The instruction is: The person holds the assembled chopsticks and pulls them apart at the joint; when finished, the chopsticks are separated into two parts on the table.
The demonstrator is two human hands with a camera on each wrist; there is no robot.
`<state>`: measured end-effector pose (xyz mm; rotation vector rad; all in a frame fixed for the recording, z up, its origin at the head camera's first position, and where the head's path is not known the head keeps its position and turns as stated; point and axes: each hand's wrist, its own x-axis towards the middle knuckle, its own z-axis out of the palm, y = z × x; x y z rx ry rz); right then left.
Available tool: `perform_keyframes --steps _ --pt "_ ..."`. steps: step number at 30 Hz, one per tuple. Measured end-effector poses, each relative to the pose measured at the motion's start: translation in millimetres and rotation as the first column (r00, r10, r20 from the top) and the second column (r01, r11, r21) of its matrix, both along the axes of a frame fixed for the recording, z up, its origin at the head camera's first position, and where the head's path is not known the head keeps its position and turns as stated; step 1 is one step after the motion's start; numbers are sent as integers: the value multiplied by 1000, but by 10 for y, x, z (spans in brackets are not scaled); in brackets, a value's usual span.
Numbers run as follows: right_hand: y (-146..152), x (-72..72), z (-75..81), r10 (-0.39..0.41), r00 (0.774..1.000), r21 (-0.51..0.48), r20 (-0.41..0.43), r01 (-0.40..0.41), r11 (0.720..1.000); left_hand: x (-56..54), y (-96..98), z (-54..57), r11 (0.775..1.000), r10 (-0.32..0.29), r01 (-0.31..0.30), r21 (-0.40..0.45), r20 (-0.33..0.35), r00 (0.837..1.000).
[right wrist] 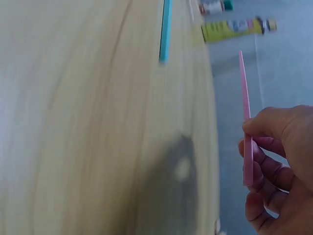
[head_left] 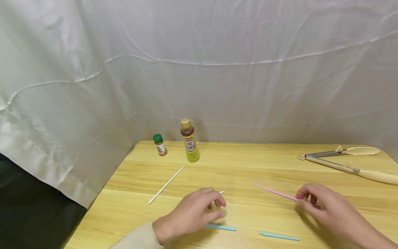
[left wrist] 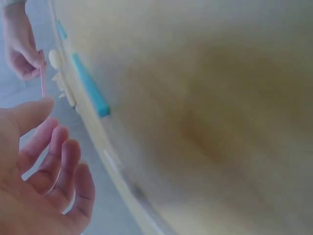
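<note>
My right hand (head_left: 329,207) pinches a slim, tapered pink chopstick (right wrist: 246,105) between thumb and fingers, near its thicker end. The thin end points toward the left in the head view, above the table. My left hand (head_left: 196,209) hovers over the table with fingers loosely bent and nothing in its grasp. Beneath it lies a light blue stick (head_left: 222,227), partly hidden by the hand. A white stick (head_left: 221,192) pokes out behind the left knuckles, mostly covered. Between the hands, toward the front, lies another light blue stick (head_left: 280,236).
Another white stick (head_left: 166,185) lies slanted at the left. Farther back stand a green-capped spice jar (head_left: 161,148) and a sesame oil bottle (head_left: 190,143). Spread tongs (head_left: 332,162) with cream tips lie at the back right. A grey curtain (head_left: 217,93) hangs behind the wooden table (head_left: 236,155).
</note>
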<state>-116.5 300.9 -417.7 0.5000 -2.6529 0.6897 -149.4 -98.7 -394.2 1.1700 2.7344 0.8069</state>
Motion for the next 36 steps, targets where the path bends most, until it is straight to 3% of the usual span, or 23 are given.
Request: perform_keyframes --steps 7,16,27,32,36 --pt "-359 52 69 157 983 24 -95 -155 988 -28 18 92 997 30 -24 77 -85 996" --pt "-762 126 106 292 915 97 -279 -276 956 78 174 96 993 -84 93 68 -128 988" --pt "-937 181 90 278 918 36 -283 -279 959 156 249 73 993 -82 93 72 -138 987" --pt "-955 218 82 236 948 -52 -211 -252 966 157 258 84 990 -81 89 107 -80 994" --pt "-974 224 80 226 965 -120 -136 -242 963 158 273 88 988 -71 80 133 -72 995"
